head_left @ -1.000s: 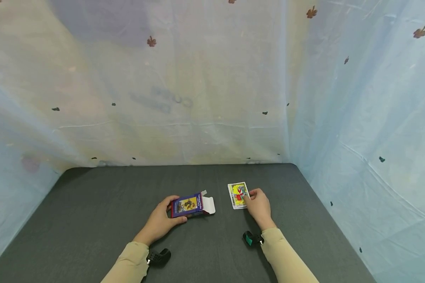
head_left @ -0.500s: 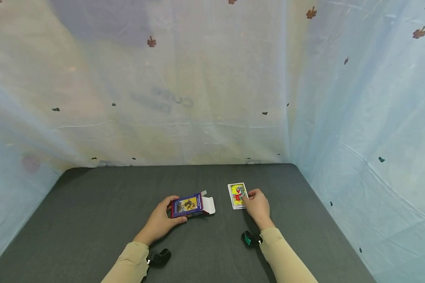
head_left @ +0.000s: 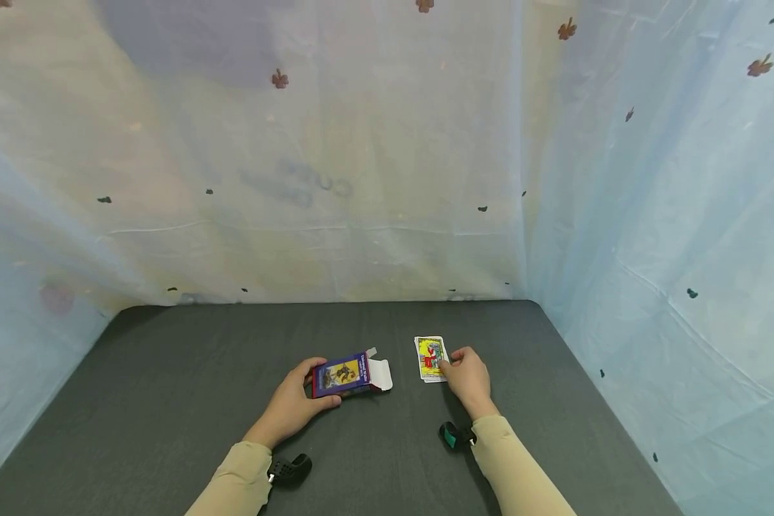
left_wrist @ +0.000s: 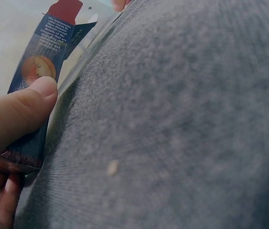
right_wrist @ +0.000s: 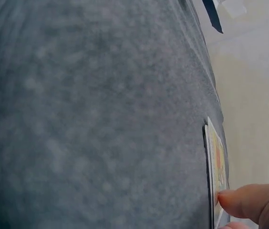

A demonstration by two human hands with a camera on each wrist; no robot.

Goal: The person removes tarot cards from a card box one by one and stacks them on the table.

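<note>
My left hand grips a blue-purple tarot card box on the table, thumb along its near side and fingers behind. The box's white end flap stands open toward the right. In the left wrist view, the thumb lies on the printed side of the box. To the right, a small stack of tarot cards lies face up, the top one yellow with a red figure. My right hand pinches the top card at its right edge, thumb on its face. The fingertips beneath are partly hidden.
The dark grey cloth-covered table ends at a pale curtain behind and at both sides. Black wrist straps are on both wrists.
My right hand has shifted slightly left, and the top card has turned a little to lie straighter over the stack. The left hand and box have not moved.
</note>
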